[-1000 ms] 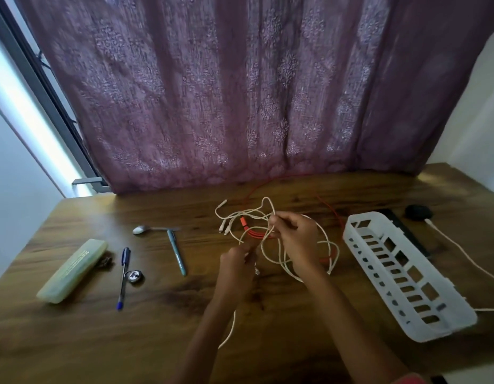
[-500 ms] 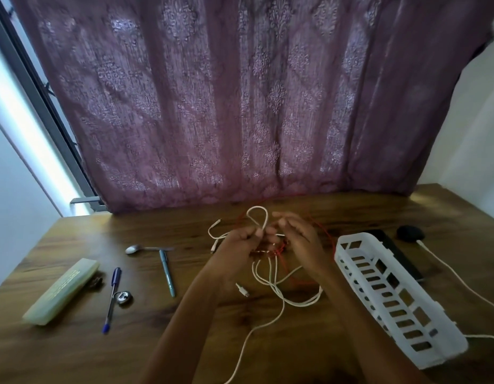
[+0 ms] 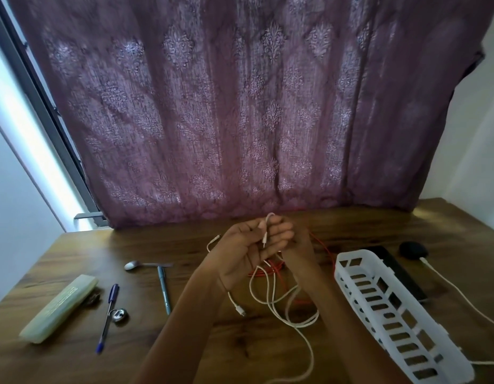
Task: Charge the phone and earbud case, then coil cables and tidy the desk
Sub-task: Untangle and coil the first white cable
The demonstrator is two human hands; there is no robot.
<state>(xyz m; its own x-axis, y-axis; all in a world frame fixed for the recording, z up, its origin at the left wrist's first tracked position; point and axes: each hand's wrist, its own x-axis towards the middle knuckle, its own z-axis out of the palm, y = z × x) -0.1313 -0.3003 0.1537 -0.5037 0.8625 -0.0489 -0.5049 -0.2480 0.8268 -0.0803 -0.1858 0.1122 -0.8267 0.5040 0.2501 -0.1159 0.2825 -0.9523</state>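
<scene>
White cable [image 3: 270,295] loop gripped in left hand [image 3: 246,250], palm toward camera, fingers curled round it, raised over wooden desk [image 3: 212,342]. Rest of the cable trails down in loose loops onto the desk. Right hand [image 3: 301,245] just behind the left, fingers hidden, grip cannot tell. Red cable [image 3: 323,248] lies under both hands. White basket [image 3: 392,309] on the right, phone [image 3: 401,273] just behind it, black earbud case [image 3: 413,249] near. Spoon [image 3: 133,265] and blue pen [image 3: 107,318] on the left.

Tangled white cable [image 3: 298,325] raised, loops dangling over red cable [image 3: 270,273].
</scene>
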